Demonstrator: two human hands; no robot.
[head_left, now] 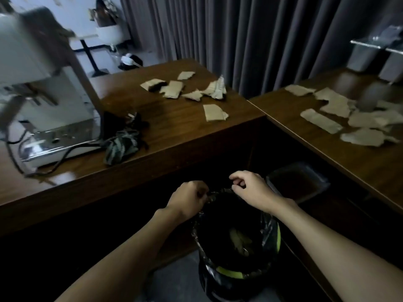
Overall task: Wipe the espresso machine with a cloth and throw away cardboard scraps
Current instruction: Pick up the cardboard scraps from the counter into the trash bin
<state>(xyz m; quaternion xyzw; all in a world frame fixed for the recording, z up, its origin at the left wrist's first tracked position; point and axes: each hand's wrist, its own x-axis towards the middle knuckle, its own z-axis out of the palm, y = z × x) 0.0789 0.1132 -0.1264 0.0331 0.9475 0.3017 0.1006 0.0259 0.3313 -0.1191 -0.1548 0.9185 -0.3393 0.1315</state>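
A green bin with a black bag liner (270, 227) stands on the floor below me, with some scraps inside. My left hand (187, 198) and my right hand (250, 189) both pinch the liner's far rim. Several cardboard scraps (214, 113) lie on the left wooden table (174, 131), and more cardboard scraps (320, 120) lie on the right table (359, 162). The white espresso machine (39, 88) stands at the left, blurred. A crumpled striped cloth (121, 147) lies next to its base.
A black power cord (61, 158) trails from the machine across the table. A second dark lined bin (298, 182) sits under the right table. Grey curtains (261, 35) hang behind. A metal appliance (379, 51) stands at the far right.
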